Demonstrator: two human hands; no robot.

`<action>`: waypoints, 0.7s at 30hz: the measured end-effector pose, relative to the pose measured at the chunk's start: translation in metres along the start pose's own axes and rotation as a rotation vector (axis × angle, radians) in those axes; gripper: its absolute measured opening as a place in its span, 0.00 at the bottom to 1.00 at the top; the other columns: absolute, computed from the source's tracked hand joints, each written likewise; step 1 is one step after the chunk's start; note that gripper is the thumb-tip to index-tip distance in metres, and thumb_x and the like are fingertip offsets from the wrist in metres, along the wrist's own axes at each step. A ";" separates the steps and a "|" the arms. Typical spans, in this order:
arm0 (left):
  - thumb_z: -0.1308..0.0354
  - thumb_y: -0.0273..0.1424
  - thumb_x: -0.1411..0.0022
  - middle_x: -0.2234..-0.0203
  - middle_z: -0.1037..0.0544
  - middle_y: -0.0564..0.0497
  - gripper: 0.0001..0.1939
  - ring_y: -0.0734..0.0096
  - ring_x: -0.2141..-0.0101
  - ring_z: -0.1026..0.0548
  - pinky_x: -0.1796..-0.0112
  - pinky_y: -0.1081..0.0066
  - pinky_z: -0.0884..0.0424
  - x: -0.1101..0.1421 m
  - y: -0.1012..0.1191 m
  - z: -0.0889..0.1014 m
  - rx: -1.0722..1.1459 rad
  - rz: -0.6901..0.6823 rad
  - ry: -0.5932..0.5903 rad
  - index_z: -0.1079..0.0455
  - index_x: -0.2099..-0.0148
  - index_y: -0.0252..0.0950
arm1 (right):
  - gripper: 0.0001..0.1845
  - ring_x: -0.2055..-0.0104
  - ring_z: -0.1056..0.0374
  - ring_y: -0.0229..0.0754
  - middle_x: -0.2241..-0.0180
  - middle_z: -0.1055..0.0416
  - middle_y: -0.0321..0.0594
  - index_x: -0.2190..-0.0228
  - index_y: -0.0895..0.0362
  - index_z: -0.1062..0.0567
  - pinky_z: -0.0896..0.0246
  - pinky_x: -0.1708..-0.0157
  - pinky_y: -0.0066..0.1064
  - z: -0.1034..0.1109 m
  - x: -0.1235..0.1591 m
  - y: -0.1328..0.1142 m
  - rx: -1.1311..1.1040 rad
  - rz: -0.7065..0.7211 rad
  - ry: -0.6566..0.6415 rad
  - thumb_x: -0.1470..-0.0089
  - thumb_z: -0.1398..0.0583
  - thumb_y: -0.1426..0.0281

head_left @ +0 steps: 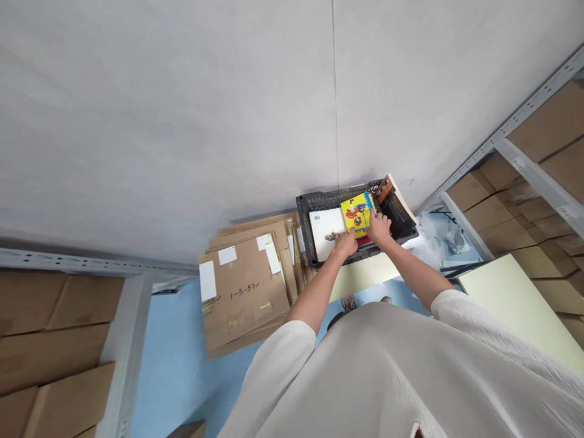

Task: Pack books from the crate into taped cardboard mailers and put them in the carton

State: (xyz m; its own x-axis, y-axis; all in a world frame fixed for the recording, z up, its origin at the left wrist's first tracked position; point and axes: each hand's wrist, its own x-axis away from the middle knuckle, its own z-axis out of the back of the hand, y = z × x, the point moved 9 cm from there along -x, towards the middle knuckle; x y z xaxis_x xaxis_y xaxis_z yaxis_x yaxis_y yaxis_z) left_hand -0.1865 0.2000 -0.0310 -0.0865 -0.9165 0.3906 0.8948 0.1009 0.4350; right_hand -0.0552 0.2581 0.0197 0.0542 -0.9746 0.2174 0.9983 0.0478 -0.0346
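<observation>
A black plastic crate (302,226) stands against the wall with several books in it. My right hand (379,227) is closed on the right edge of a yellow book (352,212) with a red cartoon figure on its cover. At that book's lower left edge is my left hand (345,244), its fingers bent and closed on the corner. Beneath and to the left lies a white book (325,226) with a barcode, partly covered by the yellow one. A dark book (395,205) with an orange strip leans upright at the crate's right end.
Flattened cardboard boxes (250,286) lean in a stack left of the crate. Shelves of cartons (59,328) rise at left, and more cartons (502,213) fill the right rack. A pale tabletop (515,298) and clear plastic wrap (438,237) are at right.
</observation>
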 end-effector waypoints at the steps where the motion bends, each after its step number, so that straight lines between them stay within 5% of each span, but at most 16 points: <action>1: 0.46 0.30 0.26 0.36 0.22 0.34 0.33 0.47 0.36 0.25 0.34 0.52 0.34 -0.001 -0.004 0.003 0.047 0.028 0.028 0.42 0.23 0.35 | 0.45 0.36 0.38 0.62 0.36 0.32 0.64 0.24 0.57 0.47 0.46 0.39 0.49 0.001 0.003 -0.003 0.000 0.009 0.009 0.34 0.36 0.66; 5: 0.46 0.26 0.27 0.37 0.21 0.39 0.25 0.55 0.37 0.23 0.37 0.62 0.29 -0.001 -0.010 0.025 0.269 0.050 0.227 0.29 0.31 0.35 | 0.40 0.35 0.36 0.63 0.38 0.27 0.65 0.26 0.60 0.42 0.46 0.36 0.53 -0.001 0.007 -0.007 -0.081 0.019 0.013 0.35 0.38 0.70; 9: 0.47 0.22 0.29 0.43 0.16 0.44 0.20 0.55 0.41 0.20 0.37 0.60 0.27 0.002 -0.008 0.042 0.349 0.027 0.323 0.18 0.43 0.38 | 0.40 0.40 0.26 0.57 0.42 0.21 0.57 0.28 0.58 0.38 0.34 0.41 0.43 -0.012 0.000 0.000 -0.308 -0.037 -0.044 0.38 0.38 0.74; 15: 0.47 0.21 0.30 0.45 0.15 0.46 0.20 0.55 0.42 0.19 0.38 0.60 0.26 0.015 -0.009 0.057 0.375 0.056 0.350 0.16 0.46 0.39 | 0.17 0.46 0.21 0.52 0.52 0.16 0.51 0.51 0.59 0.17 0.29 0.49 0.32 -0.023 -0.010 0.002 -0.460 -0.083 -0.103 0.41 0.37 0.71; 21: 0.41 0.25 0.31 0.35 0.24 0.42 0.15 0.48 0.34 0.27 0.35 0.53 0.29 0.040 -0.015 0.070 0.294 0.181 0.448 0.19 0.46 0.40 | 0.19 0.49 0.19 0.49 0.51 0.15 0.48 0.51 0.58 0.19 0.26 0.52 0.32 -0.015 -0.006 0.004 -0.628 -0.135 -0.071 0.45 0.37 0.73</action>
State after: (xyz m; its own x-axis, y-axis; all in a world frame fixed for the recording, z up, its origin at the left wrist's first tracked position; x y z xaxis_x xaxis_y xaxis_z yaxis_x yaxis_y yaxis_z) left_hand -0.2340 0.1887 0.0345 0.3091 -0.9428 0.1250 0.7128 0.3167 0.6258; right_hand -0.0522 0.2611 0.0035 -0.0479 -0.9452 0.3231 0.7939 -0.2323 -0.5619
